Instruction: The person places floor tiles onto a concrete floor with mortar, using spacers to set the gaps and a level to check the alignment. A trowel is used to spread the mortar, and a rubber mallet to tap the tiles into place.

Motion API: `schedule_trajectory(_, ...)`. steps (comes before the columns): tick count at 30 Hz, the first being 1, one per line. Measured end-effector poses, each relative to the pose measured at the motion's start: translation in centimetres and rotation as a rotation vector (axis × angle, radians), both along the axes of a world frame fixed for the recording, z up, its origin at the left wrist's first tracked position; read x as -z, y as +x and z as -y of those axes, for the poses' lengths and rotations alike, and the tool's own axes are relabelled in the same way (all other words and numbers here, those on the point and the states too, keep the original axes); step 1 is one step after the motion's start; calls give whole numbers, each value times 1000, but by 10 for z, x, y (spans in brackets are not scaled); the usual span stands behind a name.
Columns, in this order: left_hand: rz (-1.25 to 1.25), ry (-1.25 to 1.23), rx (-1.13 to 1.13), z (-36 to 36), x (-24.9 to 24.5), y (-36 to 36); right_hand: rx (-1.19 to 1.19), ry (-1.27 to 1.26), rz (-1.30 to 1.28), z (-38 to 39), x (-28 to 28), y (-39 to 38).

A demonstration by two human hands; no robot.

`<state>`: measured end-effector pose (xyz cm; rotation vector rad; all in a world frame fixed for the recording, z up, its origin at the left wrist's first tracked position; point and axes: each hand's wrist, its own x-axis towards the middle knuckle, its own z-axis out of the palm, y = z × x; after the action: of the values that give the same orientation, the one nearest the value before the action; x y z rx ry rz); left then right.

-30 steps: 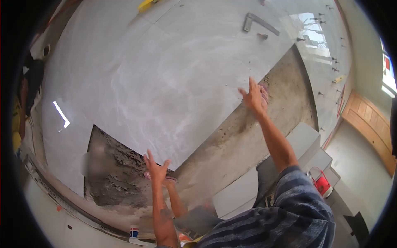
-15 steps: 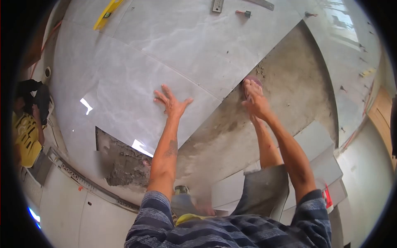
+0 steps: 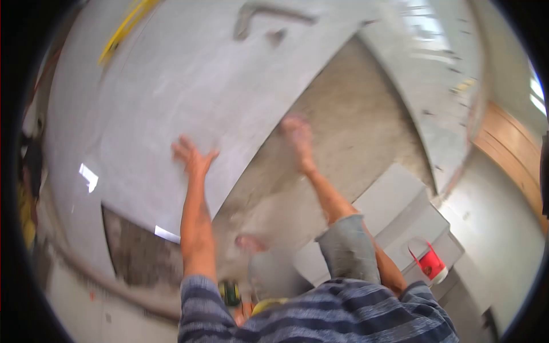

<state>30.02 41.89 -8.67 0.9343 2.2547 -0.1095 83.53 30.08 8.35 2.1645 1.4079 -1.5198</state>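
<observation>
One grey tile (image 3: 146, 160) beneath spread left hand (image 3: 195, 158), right hand hidden

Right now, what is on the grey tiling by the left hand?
On the grey tiling are a yellow bar, an L-shaped tool and a small dark object. The left hand, fingers spread, covers part; what lies beneath cannot be seen.

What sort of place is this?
Probably an indoor floor-tiling site: large glossy tiles border a strip of rough bare floor, and a long yellow tool lies on the tiled part.
</observation>
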Motion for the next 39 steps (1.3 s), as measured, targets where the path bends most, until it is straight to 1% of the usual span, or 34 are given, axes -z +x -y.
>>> schedule_trajectory(1,-25,80,69,15,18,10,59,66,-36,-4,-9,5)
schedule_trajectory(2,91,-87,155,-1,-31,28,-69,190,284,-9,-21,6)
schedule_trajectory(3,403,107,249,30,-16,32,170,213,426,-27,-52,-14)
schedule_trajectory(4,638,158,150,47,-44,56,193,313,439,-24,-72,-21)
schedule_trajectory(5,723,122,37,76,-80,82,220,400,439,-10,-95,-27)
schedule_trajectory(6,712,157,114,115,-113,105,133,400,411,20,-106,-25)
schedule_trajectory(7,693,108,256,143,-173,116,38,404,374,60,-107,-27)
schedule_trajectory(8,736,45,325,196,-200,127,-14,475,342,100,-118,-43)
schedule_trajectory(9,700,-110,438,264,-202,138,14,312,238,134,-123,-47)
schedule_trajectory(10,595,-201,661,318,-220,138,37,150,127,156,-132,-51)
schedule_trajectory(11,574,-280,745,365,-244,129,-26,76,132,168,-154,-65)
schedule_trajectory(12,597,-345,729,400,-275,115,-89,-9,138,184,-180,-83)
schedule_trajectory(13,622,-396,649,433,-306,98,-169,-92,146,199,-203,-93)
schedule_trajectory(14,630,-419,552,455,-333,79,-203,-121,163,193,-253,-112)
schedule_trajectory(15,618,-427,466,477,-361,58,-226,-155,167,190,-319,-140)
schedule_trajectory(16,602,-428,388,494,-385,39,-241,-181,175,196,-359,-156)
schedule_trajectory(19,537,-405,174,533,-451,-10,-336,-72,238,238,-366,-163)
schedule_trajectory(20,514,-390,111,542,-470,-27,-347,-48,218,250,-366,-163)
schedule_trajectory(22,472,-354,10,551,-501,-53,-361,5,195,260,-369,-153)
schedule_trajectory(24,454,-328,-36,547,-524,-72,-322,89,60,274,-366,-141)
schedule_trajectory(25,449,-316,-48,540,-530,-79,-299,139,1,270,-379,-137)
schedule_trajectory(26,448,-299,-65,531,-535,-82,-277,88,30,266,-395,-130)
schedule_trajectory(27,447,-275,-91,522,-540,-85,-262,40,50,254,-453,-131)
schedule_trajectory(28,439,-260,-113,512,-544,-82,-250,-11,60,249,-484,-123)
schedule_trajectory(29,441,-245,-130,499,-547,-80,-188,33,48,253,-466,-113)
schedule_trajectory(30,441,-229,-136,485,-550,-75,-134,72,35,260,-436,-100)
schedule_trajectory(32,438,-195,-146,450,-559,-63,-89,87,16,264,-422,-84)
schedule_trajectory(33,438,-178,-137,431,-564,-53,-95,79,14,256,-421,-79)
schedule_trajectory(35,456,-131,-129,392,-576,-26,-96,100,19,234,-398,-66)
schedule_trajectory(37,496,-88,-102,350,-577,24,-155,93,38,227,-317,-46)
schedule_trajectory(38,520,-60,-103,330,-574,57,-241,79,42,208,-285,-35)
schedule_trajectory(39,556,-45,-102,307,-562,103,-210,206,118,188,-329,-20)
